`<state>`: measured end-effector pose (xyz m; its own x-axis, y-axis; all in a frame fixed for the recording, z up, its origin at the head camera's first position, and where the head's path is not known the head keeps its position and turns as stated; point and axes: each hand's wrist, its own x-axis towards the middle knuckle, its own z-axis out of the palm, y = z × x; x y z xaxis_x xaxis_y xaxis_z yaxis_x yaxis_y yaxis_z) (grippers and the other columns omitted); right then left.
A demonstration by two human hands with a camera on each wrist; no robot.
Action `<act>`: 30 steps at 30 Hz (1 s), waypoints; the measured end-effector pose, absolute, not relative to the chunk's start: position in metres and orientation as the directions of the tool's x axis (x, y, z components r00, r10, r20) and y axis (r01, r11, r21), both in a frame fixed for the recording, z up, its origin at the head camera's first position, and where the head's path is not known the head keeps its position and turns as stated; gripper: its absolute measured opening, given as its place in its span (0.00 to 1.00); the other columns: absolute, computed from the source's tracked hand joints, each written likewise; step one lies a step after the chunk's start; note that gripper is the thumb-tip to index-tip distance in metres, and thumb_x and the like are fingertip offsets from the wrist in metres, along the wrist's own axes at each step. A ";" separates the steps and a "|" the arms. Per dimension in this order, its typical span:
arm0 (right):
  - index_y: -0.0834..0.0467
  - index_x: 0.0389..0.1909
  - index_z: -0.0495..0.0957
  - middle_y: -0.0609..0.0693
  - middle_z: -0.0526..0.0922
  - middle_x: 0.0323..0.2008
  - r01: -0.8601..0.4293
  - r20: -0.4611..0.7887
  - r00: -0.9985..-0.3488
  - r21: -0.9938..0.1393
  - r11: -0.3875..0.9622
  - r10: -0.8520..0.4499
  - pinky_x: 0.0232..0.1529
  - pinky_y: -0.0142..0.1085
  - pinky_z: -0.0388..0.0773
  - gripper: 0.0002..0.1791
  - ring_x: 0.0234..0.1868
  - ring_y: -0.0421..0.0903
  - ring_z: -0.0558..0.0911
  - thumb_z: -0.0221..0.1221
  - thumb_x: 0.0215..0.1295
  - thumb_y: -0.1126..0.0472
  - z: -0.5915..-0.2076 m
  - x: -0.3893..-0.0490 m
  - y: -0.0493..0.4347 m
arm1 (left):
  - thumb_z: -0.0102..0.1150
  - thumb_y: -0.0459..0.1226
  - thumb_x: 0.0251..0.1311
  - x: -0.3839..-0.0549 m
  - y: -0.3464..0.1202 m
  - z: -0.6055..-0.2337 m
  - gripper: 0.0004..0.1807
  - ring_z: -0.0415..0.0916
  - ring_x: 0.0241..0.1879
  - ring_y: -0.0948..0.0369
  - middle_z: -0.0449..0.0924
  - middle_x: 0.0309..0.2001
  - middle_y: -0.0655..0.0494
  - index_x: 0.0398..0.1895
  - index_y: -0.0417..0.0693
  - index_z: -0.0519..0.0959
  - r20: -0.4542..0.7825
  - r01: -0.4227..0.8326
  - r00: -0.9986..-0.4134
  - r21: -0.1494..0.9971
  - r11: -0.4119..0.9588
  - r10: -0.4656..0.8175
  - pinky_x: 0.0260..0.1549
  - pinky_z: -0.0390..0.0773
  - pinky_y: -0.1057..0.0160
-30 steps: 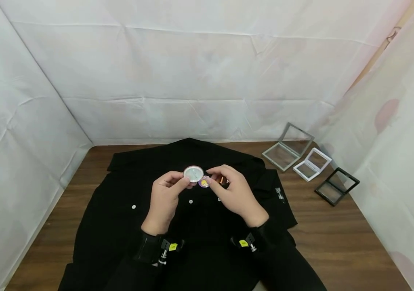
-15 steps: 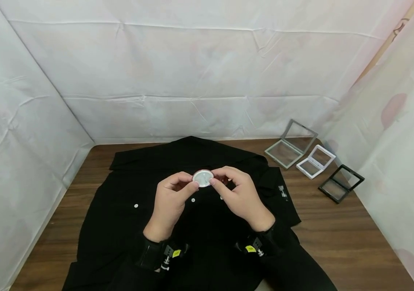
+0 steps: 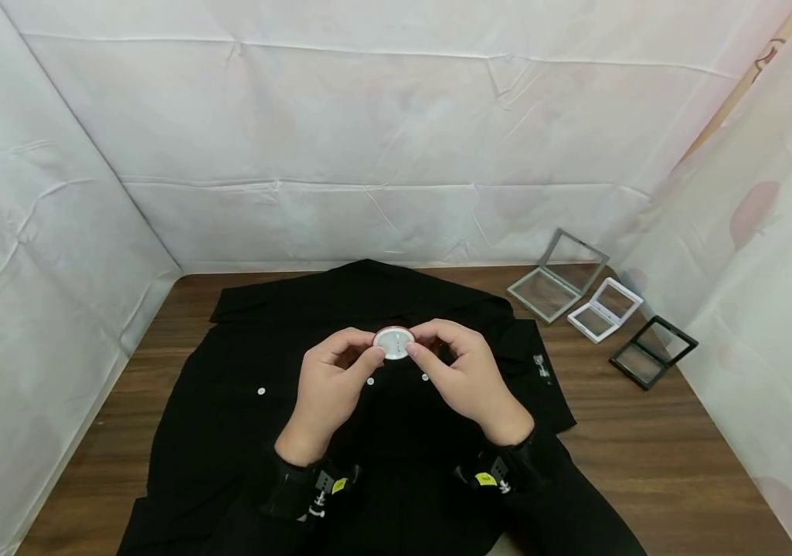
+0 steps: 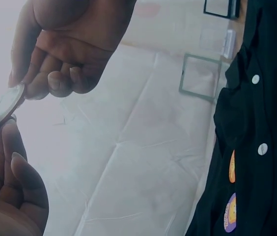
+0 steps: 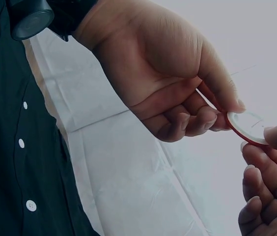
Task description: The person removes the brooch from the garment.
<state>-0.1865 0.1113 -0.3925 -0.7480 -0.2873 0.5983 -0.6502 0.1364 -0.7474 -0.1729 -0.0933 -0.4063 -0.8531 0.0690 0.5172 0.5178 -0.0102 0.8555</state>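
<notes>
A round pin badge (image 3: 394,343) is held between my two hands over a black shirt (image 3: 368,289). Its pale back faces me, with a thin pin across it, and a red rim shows in the right wrist view. My left hand (image 3: 331,378) pinches the badge's left edge between thumb and fingers. On its opposite edge, my right hand (image 3: 461,377) pinches with thumb and fingertips. The badge's front is hidden. In the left wrist view, a purple-and-yellow badge (image 4: 231,214) and an orange badge (image 4: 232,167) are on the shirt below the hands.
Open folding mirrors stand at the back right of the wooden table (image 3: 653,463): a grey one (image 3: 545,293), a white one (image 3: 593,320) and a black one (image 3: 639,363). White cloth (image 3: 396,123) hangs behind and along both sides. White buttons dot the shirt.
The right hand has come to the badge's right edge and now pinches it too. The badge has shifted slightly right, and the purple badge behind it is now hidden in the head view.
</notes>
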 end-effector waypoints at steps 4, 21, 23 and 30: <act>0.57 0.44 0.85 0.47 0.82 0.32 -0.651 0.599 -0.743 -0.750 0.117 -0.298 0.27 0.35 0.76 0.10 0.28 0.44 0.77 0.63 0.69 0.73 -0.392 -0.186 0.111 | 0.66 0.26 0.65 -0.172 -0.093 -0.405 0.04 0.81 0.32 0.60 0.84 0.35 0.47 0.39 0.40 0.86 0.554 0.556 -0.829 0.831 0.010 0.069 0.32 0.82 0.65; 0.57 0.45 0.85 0.47 0.84 0.36 -0.642 0.593 -0.735 -0.764 0.059 -0.329 0.34 0.36 0.78 0.12 0.33 0.44 0.78 0.68 0.64 0.74 -0.387 -0.181 0.117 | 0.66 0.22 0.62 -0.165 -0.089 -0.403 0.07 0.76 0.31 0.60 0.83 0.34 0.52 0.38 0.40 0.85 0.603 0.604 -0.796 0.797 0.002 0.053 0.31 0.79 0.66; 0.56 0.45 0.85 0.46 0.85 0.37 -0.644 0.594 -0.734 -0.763 0.059 -0.331 0.36 0.38 0.77 0.13 0.34 0.44 0.78 0.70 0.62 0.73 -0.387 -0.181 0.116 | 0.66 0.22 0.63 -0.165 -0.089 -0.402 0.06 0.77 0.32 0.60 0.83 0.34 0.50 0.38 0.39 0.85 0.612 0.613 -0.788 0.790 0.000 0.057 0.32 0.80 0.66; 0.55 0.44 0.86 0.45 0.85 0.37 -0.652 0.598 -0.735 -0.753 0.091 -0.318 0.35 0.40 0.77 0.13 0.35 0.44 0.78 0.71 0.61 0.72 -0.386 -0.180 0.115 | 0.67 0.24 0.63 -0.165 -0.088 -0.401 0.04 0.79 0.35 0.60 0.84 0.35 0.48 0.38 0.38 0.85 0.633 0.635 -0.769 0.773 -0.009 0.095 0.37 0.83 0.63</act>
